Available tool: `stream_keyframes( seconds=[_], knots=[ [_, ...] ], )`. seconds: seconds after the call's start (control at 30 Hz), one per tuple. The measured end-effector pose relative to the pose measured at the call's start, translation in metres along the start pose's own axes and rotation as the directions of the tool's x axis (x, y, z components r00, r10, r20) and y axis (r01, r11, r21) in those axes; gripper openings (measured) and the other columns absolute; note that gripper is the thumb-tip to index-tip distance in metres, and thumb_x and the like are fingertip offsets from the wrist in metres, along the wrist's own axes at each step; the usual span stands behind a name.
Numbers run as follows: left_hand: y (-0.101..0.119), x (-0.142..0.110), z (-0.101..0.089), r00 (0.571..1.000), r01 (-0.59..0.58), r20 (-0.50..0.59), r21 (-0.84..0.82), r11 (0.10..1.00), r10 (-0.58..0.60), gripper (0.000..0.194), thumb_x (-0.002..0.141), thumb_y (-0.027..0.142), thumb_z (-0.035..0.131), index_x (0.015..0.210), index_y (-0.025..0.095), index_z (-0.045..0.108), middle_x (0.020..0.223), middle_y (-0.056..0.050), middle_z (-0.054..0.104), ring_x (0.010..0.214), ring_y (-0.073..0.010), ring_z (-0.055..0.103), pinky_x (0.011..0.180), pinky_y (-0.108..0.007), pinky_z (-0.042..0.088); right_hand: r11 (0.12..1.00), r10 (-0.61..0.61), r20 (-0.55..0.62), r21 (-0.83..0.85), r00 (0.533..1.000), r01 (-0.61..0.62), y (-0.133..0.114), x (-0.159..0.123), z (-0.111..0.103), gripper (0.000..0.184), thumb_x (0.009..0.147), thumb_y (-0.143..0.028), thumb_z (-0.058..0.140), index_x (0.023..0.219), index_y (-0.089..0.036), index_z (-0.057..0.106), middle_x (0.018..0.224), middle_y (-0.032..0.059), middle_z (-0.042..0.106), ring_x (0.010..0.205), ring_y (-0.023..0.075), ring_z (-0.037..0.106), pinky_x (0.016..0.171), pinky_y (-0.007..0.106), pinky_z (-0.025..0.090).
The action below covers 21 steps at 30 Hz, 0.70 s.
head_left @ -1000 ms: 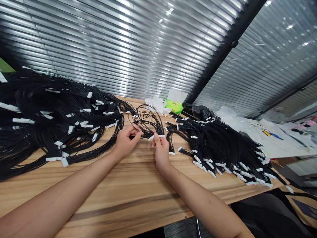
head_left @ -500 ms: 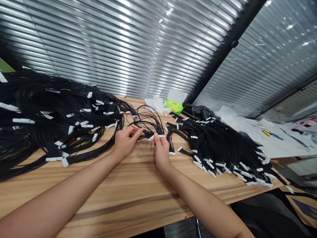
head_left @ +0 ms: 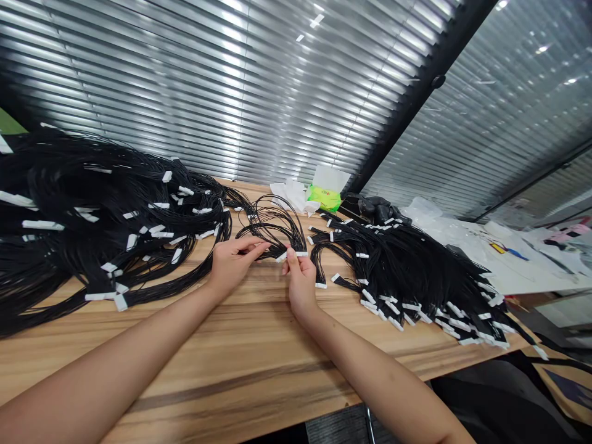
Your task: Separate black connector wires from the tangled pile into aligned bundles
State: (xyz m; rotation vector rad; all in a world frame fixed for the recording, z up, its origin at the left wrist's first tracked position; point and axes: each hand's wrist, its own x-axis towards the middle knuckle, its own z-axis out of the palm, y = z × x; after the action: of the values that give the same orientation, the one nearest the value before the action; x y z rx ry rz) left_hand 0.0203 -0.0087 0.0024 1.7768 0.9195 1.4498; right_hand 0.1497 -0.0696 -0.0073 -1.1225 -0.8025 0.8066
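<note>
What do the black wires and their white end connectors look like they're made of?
The black wires look plastic-insulated, smooth with a slight sheen, bending in soft loops. The white connector looks like matte moulded plastic, judging by its blocky shape.

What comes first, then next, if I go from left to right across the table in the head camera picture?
big pile of black wires → left hand → right hand → smaller pile of black wires → white papers
</note>
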Motion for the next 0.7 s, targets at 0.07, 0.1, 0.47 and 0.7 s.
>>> stream_keyframes(
  seconds=[0.07,0.1,0.47,0.7],
  knots=[
    [0.0011,0.0005,0.0004,1.0,-0.006,0.0,-0.007,1.0,0.006,0.02,0.075,0.036,0.071,0.078,0.017,0.076,0.058,0.002,0.067,0.049,-0.009,0.057,0.052,-0.02,0.05,1.0,-0.004,-0.001,-0.015,1.0,0.004,-0.0003,-0.0001,0.0,0.041,0.077,-0.056,0.061,0.083,-0.016,0.064,0.052,-0.0068,0.045,0.051,0.0105,0.04,0.053,0.025,0.033],
    [0.0023,0.0006,0.0005,1.0,-0.01,0.002,-0.009,1.0,0.01,0.019,0.075,0.035,0.071,0.077,0.017,0.075,0.056,0.002,0.066,0.048,-0.0086,0.056,0.051,-0.019,0.049,1.0,-0.007,0.001,-0.025,1.0,0.007,-0.0005,-0.0003,0.0,0.041,0.077,-0.056,0.061,0.083,-0.016,0.064,0.052,-0.0066,0.045,0.052,0.0107,0.04,0.053,0.025,0.034],
    [0.0085,-0.0033,0.0007,0.986,-0.157,-0.044,0.12,0.98,0.163,0.014,0.074,0.026,0.069,0.067,0.016,0.063,0.056,0.004,0.061,0.049,-0.0057,0.051,0.05,-0.016,0.042,0.999,-0.036,0.054,-0.036,0.998,0.038,-0.0033,-0.0036,0.0013,0.038,0.079,-0.055,0.059,0.08,-0.017,0.063,0.053,-0.006,0.045,0.052,0.0109,0.04,0.055,0.026,0.035],
    [0.0061,-0.0028,0.0005,0.98,-0.189,-0.049,0.086,0.978,0.194,0.014,0.074,0.029,0.073,0.073,0.018,0.064,0.061,0.004,0.065,0.053,-0.0068,0.057,0.055,-0.017,0.046,0.998,-0.03,0.032,-0.052,0.999,0.031,-0.004,-0.002,0.0013,0.039,0.079,-0.055,0.059,0.074,-0.017,0.061,0.052,-0.0058,0.045,0.052,0.011,0.04,0.055,0.026,0.035]
  ],
)
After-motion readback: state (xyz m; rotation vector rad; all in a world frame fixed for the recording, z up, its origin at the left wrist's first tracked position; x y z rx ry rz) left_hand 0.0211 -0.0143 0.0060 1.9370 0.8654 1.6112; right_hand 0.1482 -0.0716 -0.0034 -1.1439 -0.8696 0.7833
